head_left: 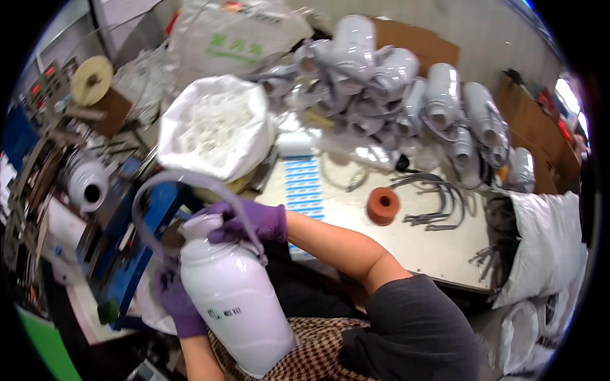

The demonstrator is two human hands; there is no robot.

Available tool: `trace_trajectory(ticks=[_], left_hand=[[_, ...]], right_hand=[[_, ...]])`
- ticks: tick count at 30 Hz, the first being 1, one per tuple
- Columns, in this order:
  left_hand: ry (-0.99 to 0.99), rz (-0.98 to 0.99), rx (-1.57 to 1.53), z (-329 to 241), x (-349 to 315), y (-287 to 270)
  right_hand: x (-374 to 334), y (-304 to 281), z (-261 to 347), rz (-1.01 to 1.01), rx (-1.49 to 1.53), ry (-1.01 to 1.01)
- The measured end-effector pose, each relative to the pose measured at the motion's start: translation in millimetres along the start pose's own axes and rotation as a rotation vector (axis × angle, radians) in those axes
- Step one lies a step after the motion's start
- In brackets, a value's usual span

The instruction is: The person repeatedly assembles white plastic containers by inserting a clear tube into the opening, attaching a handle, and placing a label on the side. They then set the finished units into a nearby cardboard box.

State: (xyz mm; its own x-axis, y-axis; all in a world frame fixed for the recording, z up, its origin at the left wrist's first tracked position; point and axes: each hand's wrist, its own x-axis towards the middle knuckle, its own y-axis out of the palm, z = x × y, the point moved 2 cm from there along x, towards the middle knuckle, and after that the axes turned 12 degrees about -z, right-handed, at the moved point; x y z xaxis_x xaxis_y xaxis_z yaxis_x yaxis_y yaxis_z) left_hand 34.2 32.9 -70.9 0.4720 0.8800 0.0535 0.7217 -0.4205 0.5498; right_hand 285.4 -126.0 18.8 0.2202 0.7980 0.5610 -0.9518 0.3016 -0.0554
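Observation:
A large glossy white bottle (238, 305) leans at a tilt against my checked apron, its mouth end pointing up and away. A pale translucent strap handle (190, 178) arches above its shoulder. My right hand (254, 221), in a purple glove, reaches over the bottle top. Its fingers are closed round a white cap-like piece (202, 225) at the mouth; whether this is seated cannot be seen. My left hand (178, 301), also purple-gloved, grips the bottle's left side near the strap's lower end. The bottle hides part of that hand.
A white sack of small white parts (216, 127) stands beyond the bottle. White bottles (356, 54) are piled at the back right. On the table lie a brown tape roll (383, 205), grey straps (438, 197) and a blue-and-white label strip (304, 190). Blue machinery (149, 235) stands left.

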Motion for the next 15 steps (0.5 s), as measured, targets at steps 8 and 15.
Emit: trace_trajectory(ticks=[8,15], left_hand=[[-0.076,-0.544,-0.306,20.1,-30.1,-93.2],[-0.181,-0.438,-0.166,33.0,-54.5,-103.4]], right_hand=[[-155.2,-264.5,158.8,-1.126,0.503,-0.181],[-120.1,-375.4,201.9,-1.363,0.102,-0.268]])
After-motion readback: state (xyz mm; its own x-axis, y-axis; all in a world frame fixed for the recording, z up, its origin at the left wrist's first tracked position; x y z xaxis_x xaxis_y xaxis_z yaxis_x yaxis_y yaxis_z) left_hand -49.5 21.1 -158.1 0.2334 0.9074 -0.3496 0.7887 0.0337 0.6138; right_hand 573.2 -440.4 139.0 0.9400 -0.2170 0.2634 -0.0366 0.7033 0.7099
